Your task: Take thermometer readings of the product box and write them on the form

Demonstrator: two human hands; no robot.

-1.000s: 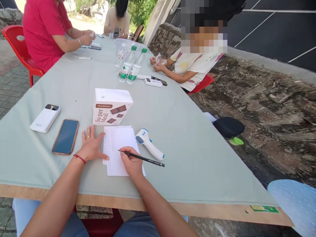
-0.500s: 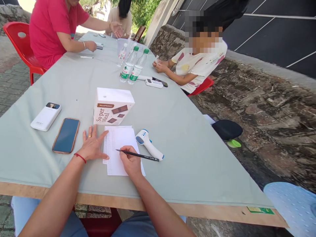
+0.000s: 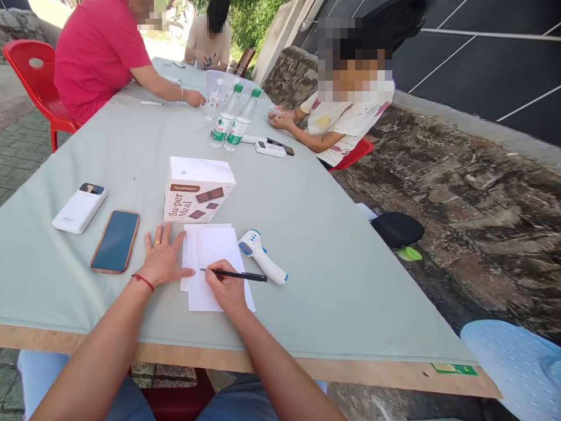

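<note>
My right hand (image 3: 227, 287) grips a black pen (image 3: 245, 275), its tip at the written columns on a white sheet of paper (image 3: 219, 248). Another sheet lies partly under this one. Fingers spread, my left hand (image 3: 164, 257) rests flat at the papers' left edge, its thumb and forefinger touching them. Just behind the papers stands a white and brown "Super Meal" box (image 3: 199, 190). A white and blue infrared thermometer (image 3: 263, 255) lies right of the papers. Left of my left hand are a phone (image 3: 115, 241) in a brown case and a white power bank (image 3: 79, 208).
Farther along the cloth-covered table (image 3: 342, 280) stand several water bottles (image 3: 227, 120) and a clear plastic tub (image 3: 210, 77). A white device (image 3: 270, 149) lies near a dark phone. Three people sit around the far part, one in a red shirt (image 3: 99, 58).
The pen tip has shifted slightly left and the pen lies flatter in my right hand. My left hand stays put. The red-shirted person's arm has moved, one hand now near the bottles.
</note>
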